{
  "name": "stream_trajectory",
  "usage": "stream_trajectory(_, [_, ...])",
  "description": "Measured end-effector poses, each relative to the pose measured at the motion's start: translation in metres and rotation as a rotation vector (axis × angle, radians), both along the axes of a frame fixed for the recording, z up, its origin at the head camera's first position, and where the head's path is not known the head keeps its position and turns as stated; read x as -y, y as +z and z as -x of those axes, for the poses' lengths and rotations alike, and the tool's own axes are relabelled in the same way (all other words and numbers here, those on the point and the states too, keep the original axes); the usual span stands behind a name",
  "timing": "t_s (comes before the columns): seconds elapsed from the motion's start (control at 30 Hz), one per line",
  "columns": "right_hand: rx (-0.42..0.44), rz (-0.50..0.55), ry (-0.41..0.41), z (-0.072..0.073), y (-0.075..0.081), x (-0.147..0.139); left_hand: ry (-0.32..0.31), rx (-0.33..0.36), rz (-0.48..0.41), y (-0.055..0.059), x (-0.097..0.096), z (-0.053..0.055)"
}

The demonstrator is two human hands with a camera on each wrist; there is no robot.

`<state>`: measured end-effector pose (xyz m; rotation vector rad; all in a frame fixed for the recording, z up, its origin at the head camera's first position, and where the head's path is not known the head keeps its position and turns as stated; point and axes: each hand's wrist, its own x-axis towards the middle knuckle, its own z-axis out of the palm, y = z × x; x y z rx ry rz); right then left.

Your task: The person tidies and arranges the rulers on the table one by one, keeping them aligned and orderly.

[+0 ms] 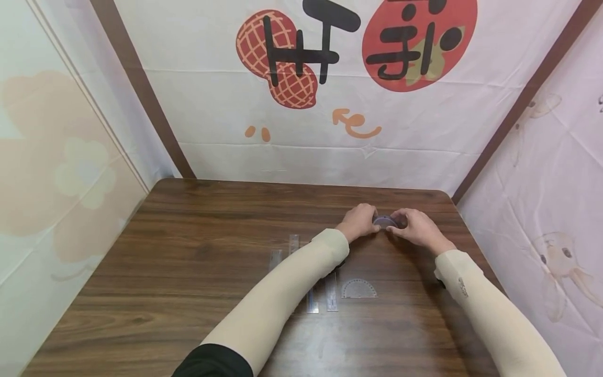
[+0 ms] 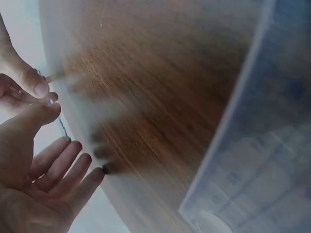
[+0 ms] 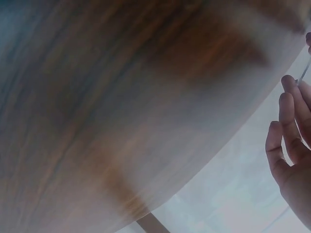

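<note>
Both hands hold a clear, purplish half-round protractor (image 1: 385, 222) between them above the far right part of the table. My left hand (image 1: 360, 220) pinches its left end between thumb and fingers. At the other end, the thumb and fingers of my right hand (image 1: 419, 228) pinch it. Seen edge-on in the left wrist view, the protractor (image 2: 63, 127) is a thin line between the fingers. Only part of the right hand (image 3: 294, 141) shows in the right wrist view. A second clear protractor (image 1: 359, 289) lies flat on the table, nearer the body.
Left of the flat protractor lie a clear ruler (image 1: 332, 293) and another strip (image 1: 313, 302). More clear strips (image 1: 275, 258) lie partly under the left forearm. The wooden table (image 1: 188, 293) meets a printed cloth wall (image 1: 301, 162) behind.
</note>
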<state>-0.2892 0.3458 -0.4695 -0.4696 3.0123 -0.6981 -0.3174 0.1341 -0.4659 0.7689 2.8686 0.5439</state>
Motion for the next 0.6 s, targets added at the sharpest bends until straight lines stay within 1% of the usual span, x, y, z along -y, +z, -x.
stream_trajectory(0.27, [0.015, 0.01, 0.001, -0.002, 0.0, 0.003, -0.006, -0.027, 0.019, 0.0, 0.009, -0.005])
stream_trajectory(0.43, [0.016, 0.011, 0.019, -0.004, 0.002, 0.005, -0.01, -0.042, 0.009, 0.002, 0.016, -0.009])
stream_trajectory(0.6, [0.02, 0.002, 0.034, -0.01, 0.004, 0.006, -0.025, -0.056, 0.003, 0.005, 0.023, -0.015])
